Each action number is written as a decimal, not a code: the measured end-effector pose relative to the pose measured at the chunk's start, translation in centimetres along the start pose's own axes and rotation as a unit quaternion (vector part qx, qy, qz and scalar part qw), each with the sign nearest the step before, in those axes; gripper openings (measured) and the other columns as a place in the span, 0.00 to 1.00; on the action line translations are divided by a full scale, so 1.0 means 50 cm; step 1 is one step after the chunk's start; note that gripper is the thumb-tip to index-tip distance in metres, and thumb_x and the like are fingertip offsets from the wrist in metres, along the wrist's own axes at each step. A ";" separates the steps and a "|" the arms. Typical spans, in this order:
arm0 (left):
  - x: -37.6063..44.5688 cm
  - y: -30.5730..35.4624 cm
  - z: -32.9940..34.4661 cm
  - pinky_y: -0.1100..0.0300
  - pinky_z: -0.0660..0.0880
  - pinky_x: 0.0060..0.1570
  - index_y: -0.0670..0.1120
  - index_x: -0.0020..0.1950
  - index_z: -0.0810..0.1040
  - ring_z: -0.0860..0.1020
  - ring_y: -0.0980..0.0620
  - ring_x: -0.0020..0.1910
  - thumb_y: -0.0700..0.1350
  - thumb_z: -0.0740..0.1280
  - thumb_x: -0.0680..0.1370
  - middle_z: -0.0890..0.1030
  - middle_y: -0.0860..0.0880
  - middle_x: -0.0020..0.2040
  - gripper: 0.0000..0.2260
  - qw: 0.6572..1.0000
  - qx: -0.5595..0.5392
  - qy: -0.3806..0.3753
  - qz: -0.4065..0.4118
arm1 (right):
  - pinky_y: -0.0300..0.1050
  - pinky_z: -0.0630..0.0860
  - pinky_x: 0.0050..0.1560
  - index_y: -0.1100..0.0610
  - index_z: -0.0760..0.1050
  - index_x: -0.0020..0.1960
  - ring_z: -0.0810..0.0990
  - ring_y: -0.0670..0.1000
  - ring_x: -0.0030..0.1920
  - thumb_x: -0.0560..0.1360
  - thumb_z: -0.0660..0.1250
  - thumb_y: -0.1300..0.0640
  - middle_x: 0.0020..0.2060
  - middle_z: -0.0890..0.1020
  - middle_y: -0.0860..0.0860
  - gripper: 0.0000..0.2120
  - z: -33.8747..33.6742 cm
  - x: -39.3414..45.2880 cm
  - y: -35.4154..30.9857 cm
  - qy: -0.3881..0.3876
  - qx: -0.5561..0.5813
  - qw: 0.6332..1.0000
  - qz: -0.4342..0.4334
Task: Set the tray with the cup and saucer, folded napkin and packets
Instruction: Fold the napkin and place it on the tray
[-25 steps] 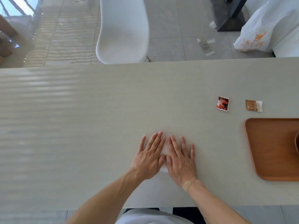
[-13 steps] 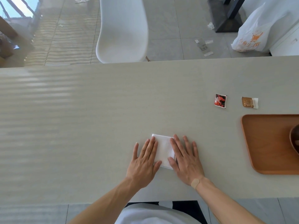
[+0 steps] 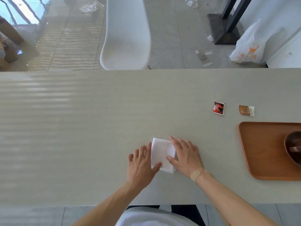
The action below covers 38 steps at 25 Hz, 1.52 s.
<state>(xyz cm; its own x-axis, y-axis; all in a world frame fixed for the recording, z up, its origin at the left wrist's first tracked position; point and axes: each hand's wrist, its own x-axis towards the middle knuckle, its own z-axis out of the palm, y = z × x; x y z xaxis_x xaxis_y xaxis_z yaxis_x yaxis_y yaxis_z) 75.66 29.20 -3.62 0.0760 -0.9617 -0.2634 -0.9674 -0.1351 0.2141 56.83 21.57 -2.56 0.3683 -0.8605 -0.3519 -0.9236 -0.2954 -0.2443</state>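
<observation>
The white folded paper napkin point(image 3: 162, 154) lies flat on the pale grey worktop point(image 3: 81, 128), well left of the brown wooden tray point(image 3: 260, 152). A second ago both palms covered it; now the left hand point(image 3: 140, 165) and right hand point(image 3: 185, 155) have slid apart to its edges, fingers spread flat, gripping nothing. The fold looks pressed and finished, so carrying it to the tray likely comes next.

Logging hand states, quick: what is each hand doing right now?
Left hand: open, flat, fingers and thumb on the folded napkin's left edge.
Right hand: open, flat, pressing the napkin's right side; nothing gripped.
</observation>
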 end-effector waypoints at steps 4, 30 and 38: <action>0.005 0.023 -0.025 0.55 0.69 0.49 0.52 0.69 0.65 0.74 0.48 0.54 0.66 0.59 0.75 0.75 0.50 0.55 0.27 0.994 -0.044 -0.033 -0.093 | 0.53 0.67 0.62 0.45 0.53 0.77 0.66 0.55 0.66 0.71 0.66 0.39 0.68 0.68 0.49 0.39 -0.034 0.039 -0.019 -0.042 0.006 0.999 0.023; 0.038 0.176 -0.115 0.54 0.81 0.42 0.42 0.59 0.74 0.84 0.45 0.48 0.38 0.71 0.72 0.79 0.37 0.58 0.16 0.657 -0.712 -0.203 -0.139 | 0.43 0.79 0.40 0.46 0.71 0.58 0.83 0.52 0.50 0.65 0.75 0.48 0.52 0.83 0.49 0.24 -0.157 -0.158 0.116 -0.008 0.602 0.784 0.154; 0.019 0.357 -0.086 0.52 0.82 0.45 0.47 0.57 0.78 0.84 0.46 0.47 0.34 0.69 0.74 0.79 0.41 0.49 0.14 0.700 -0.683 -0.168 -0.124 | 0.47 0.82 0.42 0.47 0.73 0.57 0.83 0.53 0.50 0.69 0.73 0.49 0.50 0.84 0.49 0.19 -0.181 -0.227 0.306 0.008 0.619 0.771 0.149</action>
<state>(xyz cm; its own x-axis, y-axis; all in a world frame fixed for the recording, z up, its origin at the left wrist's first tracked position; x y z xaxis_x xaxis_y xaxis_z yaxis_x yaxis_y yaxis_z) 59.53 24.83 3.99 -0.0833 -0.7892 -0.6085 0.2169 -0.6103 0.7619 37.57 23.06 5.89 0.1491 -0.8219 -0.5498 -0.1542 0.5299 -0.8339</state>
